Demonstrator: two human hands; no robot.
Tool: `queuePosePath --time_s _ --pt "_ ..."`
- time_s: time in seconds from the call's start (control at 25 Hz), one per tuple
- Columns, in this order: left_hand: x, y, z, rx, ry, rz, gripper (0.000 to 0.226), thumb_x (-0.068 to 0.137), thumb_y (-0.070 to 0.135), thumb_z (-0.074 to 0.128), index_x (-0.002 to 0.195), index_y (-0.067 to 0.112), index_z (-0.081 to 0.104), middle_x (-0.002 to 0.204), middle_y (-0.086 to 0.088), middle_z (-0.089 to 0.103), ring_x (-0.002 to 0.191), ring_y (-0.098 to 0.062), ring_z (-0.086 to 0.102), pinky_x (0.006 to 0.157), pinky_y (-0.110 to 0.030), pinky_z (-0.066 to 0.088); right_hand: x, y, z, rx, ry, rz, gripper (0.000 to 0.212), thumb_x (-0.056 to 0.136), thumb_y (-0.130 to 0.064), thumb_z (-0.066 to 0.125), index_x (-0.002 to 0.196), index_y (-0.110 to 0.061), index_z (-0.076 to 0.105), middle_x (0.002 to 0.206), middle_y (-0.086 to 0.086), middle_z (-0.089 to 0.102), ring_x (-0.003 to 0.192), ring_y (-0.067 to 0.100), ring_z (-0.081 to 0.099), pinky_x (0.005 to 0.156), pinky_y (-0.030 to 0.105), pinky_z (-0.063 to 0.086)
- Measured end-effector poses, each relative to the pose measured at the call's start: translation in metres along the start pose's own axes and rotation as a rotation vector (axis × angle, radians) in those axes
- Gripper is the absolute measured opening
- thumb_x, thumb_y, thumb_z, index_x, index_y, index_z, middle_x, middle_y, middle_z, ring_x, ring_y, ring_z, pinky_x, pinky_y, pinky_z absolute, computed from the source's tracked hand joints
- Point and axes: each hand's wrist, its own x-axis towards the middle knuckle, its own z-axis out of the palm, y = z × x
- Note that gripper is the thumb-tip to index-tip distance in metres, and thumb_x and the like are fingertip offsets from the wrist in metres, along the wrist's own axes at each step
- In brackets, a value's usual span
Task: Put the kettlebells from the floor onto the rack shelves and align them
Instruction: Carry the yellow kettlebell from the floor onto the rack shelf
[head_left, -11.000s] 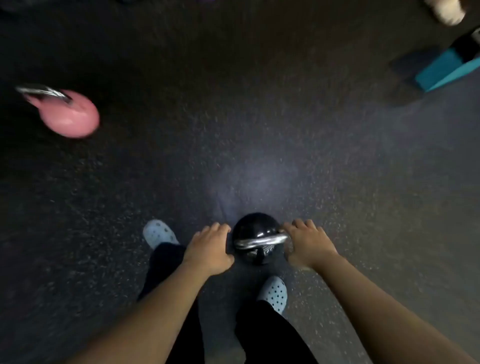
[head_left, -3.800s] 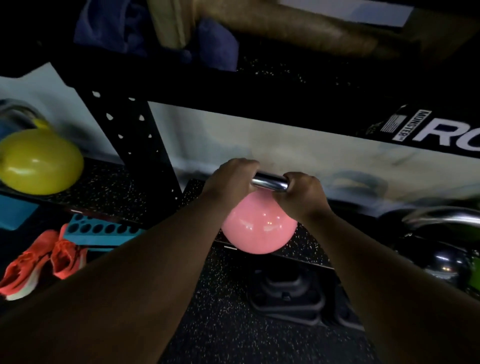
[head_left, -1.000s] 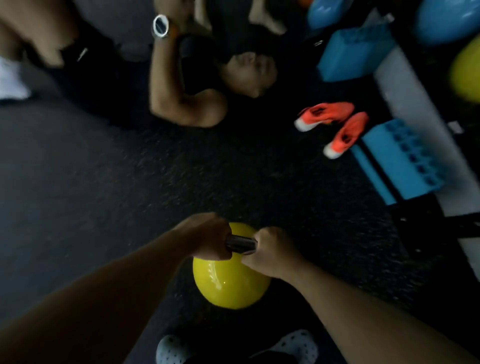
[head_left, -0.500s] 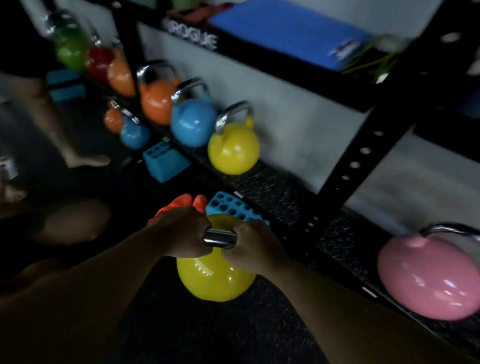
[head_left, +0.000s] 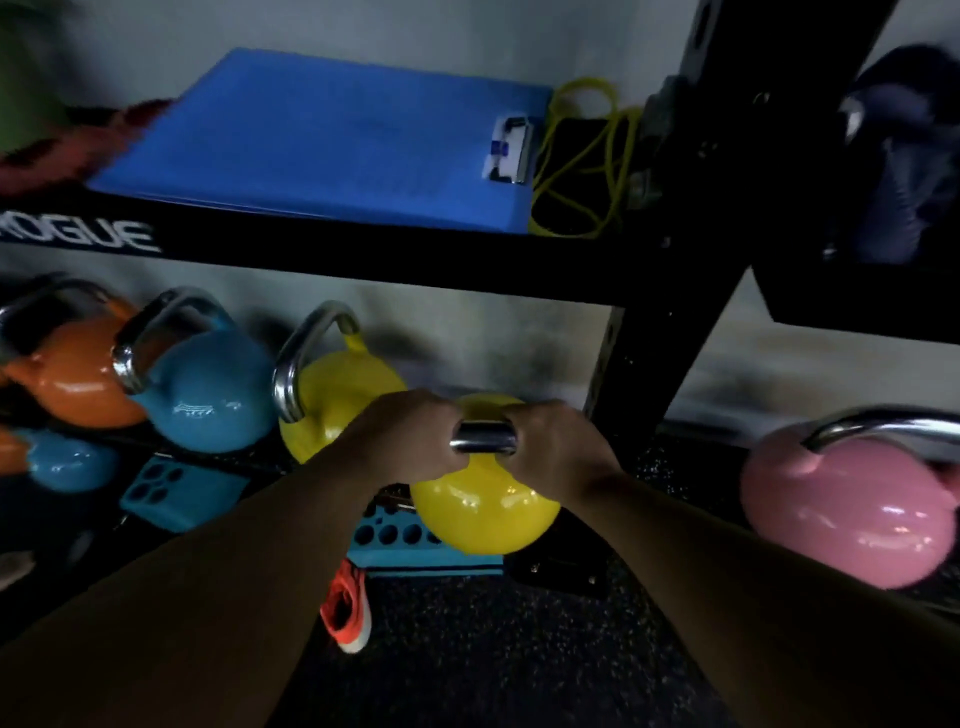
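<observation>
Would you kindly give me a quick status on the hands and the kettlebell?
Left hand and right hand both shut on the handle. Yellow kettlebell carried at the shelf edge, beside its yellow twin. Rack post close on the right.

Left hand (head_left: 410, 441) and right hand (head_left: 558, 449), arms outstretched, fingers apparently curled tight, side by side.

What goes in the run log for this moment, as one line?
phase: carrying to rack | left hand + right hand: grip on yellow kettlebell handle | target: lower shelf, beside shelved yellow kettlebell
</observation>
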Motion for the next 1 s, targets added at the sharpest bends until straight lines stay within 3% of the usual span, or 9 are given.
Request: queuePosePath --time_s 0.12,0.32,0.52,0.68,0.88,1.0 --pt "0.038 -0.025 0.008 0.046 0.027 0.108 0.035 0.07 0.042 0.06 0.098 0.024 0.069 0.092 -0.003 0.072 0.084 -0.027 0.067 0.059 -0.03 0.045 0.023 -0.001 0.012 0.031 0.022 0.092 0.03 0.082 -0.025 0.063 0.11 -0.02 0.068 0.105 0.014 0.072 0.098 0.036 0.066 0.079 0.039 0.054" --pt "0.082 -0.054 0.019 0.048 0.099 0.181 0.029 0.07 0.04 0.066 0.088 0.019 0.071 0.084 -0.007 0.072 0.079 -0.031 0.068 0.057 -0.032 0.044 0.061 0.006 0.027 0.045 0.036 0.19 0.036 0.083 -0.021 0.065 0.119 -0.016 0.066 0.111 0.016 0.07 0.103 0.037 0.063 0.082 0.037 0.052" --pt "0.111 -0.054 0.029 -0.029 0.084 0.154 0.029 0.064 0.038 0.059 0.083 0.018 0.067 0.081 -0.012 0.071 0.076 -0.035 0.066 0.064 -0.039 0.054 0.075 0.018 0.028 0.115 0.076 0.259 0.029 0.08 -0.012 0.066 0.109 -0.014 0.07 0.099 0.018 0.072 0.092 0.036 0.066 0.071 0.033 0.048" --pt "0.116 -0.053 0.037 -0.095 0.148 0.143 0.027 0.063 0.037 0.06 0.077 0.015 0.066 0.072 -0.015 0.069 0.067 -0.036 0.065 0.057 -0.037 0.051 0.076 0.025 0.029 0.135 0.096 0.244 0.028 0.078 -0.013 0.067 0.105 -0.012 0.069 0.095 0.019 0.072 0.089 0.036 0.067 0.069 0.032 0.047" --pt "0.104 -0.044 0.036 -0.228 0.153 0.058 0.021 0.07 0.02 0.076 0.081 0.015 0.058 0.071 -0.007 0.06 0.071 -0.034 0.062 0.056 -0.034 0.042 0.073 0.025 0.029 0.125 0.042 0.244 0.045 0.083 -0.022 0.066 0.125 -0.012 0.054 0.114 0.019 0.062 0.108 0.036 0.053 0.087 0.04 0.048" --pt "0.098 -0.036 0.032 -0.39 0.192 -0.045 0.042 0.071 0.01 0.078 0.106 0.014 0.055 0.094 -0.009 0.062 0.084 -0.03 0.063 0.064 -0.032 0.044 0.056 0.021 0.031 0.213 0.072 0.237 0.058 0.086 -0.021 0.065 0.139 -0.017 0.041 0.128 0.015 0.049 0.121 0.032 0.045 0.099 0.042 0.044"
